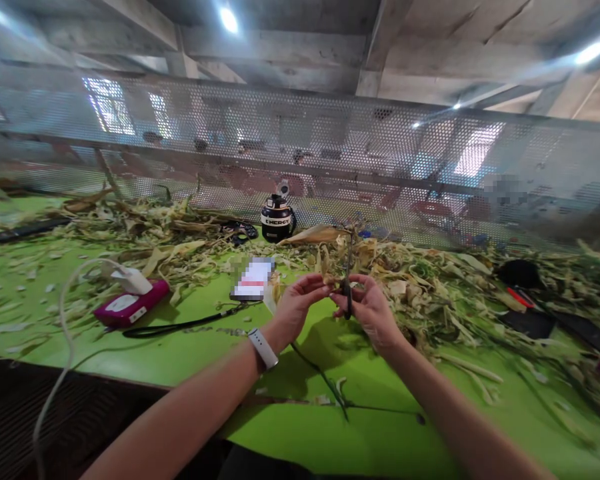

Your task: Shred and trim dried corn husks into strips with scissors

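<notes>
In the middle of the head view, my left hand point(294, 310) pinches a plant stem with dry, yellowish leaves. The stem's thin green lower part point(325, 381) slants down below the hand over the green table point(375, 440). My right hand point(375, 317) is closed around dark scissors point(349, 263), with the blades pointing up close to the left fingertips. Whether the blades touch the stem cannot be made out. Just beyond both hands lies a heap of withered leaves and stalks point(410, 280).
A phone point(253, 279) with a lit screen and a black strap point(180, 327) lie left of my hands. Farther left is a magenta power strip point(133, 305) with a white plug point(131, 280) and cable. Behind stand a black jug point(277, 220) and a perforated metal screen point(300, 133).
</notes>
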The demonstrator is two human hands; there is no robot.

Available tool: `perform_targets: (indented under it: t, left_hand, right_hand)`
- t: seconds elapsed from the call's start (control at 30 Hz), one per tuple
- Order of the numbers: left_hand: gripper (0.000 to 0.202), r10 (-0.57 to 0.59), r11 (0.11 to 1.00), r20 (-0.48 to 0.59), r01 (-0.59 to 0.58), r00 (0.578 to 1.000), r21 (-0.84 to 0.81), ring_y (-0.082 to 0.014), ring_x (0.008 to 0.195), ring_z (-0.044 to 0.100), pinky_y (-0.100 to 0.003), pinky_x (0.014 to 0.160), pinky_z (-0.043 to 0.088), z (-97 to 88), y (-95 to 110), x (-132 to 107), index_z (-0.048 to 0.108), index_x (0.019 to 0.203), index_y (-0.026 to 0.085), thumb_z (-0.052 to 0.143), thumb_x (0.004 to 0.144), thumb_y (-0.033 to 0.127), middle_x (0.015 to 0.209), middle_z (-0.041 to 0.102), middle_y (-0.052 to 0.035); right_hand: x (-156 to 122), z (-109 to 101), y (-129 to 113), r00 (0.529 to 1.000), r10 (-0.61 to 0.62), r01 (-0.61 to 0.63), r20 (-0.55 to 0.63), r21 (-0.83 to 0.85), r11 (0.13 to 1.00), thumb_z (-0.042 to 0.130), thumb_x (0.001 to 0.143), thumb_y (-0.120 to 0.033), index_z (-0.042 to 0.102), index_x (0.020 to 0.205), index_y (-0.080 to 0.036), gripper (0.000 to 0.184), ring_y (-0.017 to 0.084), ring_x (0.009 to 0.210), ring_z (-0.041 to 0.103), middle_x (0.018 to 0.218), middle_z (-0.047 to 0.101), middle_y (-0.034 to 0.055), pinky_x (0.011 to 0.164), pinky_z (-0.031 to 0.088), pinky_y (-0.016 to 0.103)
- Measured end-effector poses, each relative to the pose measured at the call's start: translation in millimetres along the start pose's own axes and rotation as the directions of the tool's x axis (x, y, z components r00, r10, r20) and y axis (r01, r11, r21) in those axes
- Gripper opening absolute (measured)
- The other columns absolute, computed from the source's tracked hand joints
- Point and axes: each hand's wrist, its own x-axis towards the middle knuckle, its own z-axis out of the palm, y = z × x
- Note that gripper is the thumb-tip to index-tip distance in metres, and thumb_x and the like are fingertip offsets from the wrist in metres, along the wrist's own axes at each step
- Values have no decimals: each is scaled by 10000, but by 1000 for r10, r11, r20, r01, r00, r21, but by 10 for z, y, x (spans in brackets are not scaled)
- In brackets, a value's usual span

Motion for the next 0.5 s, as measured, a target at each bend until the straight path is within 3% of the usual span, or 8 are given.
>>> perform_targets:
  t: [0.2,0.5]
  left_hand:
    - [260,-49,998,-38,47,998,-42,-123,764,623,-255,785,428,76,5,-48,692,727,152,815,504,201,754,708,-15]
    - [227,-107,992,-6,106,994,-67,-112,747,610,-258,819,416,104,-48,-74,691,670,154,819,486,193,737,704,-9]
  right_hand:
    - [-24,-22,17,1000,11,-10,-23,13,1000,809,494,-236,406,1062,-233,696,120,540,578,675,636,-54,431,503,229]
    - [6,-61,32,993,-48,43,-109,-53,998,763,525,-249,443,1048,-238,613,100,506,535,667,610,-56,401,441,197]
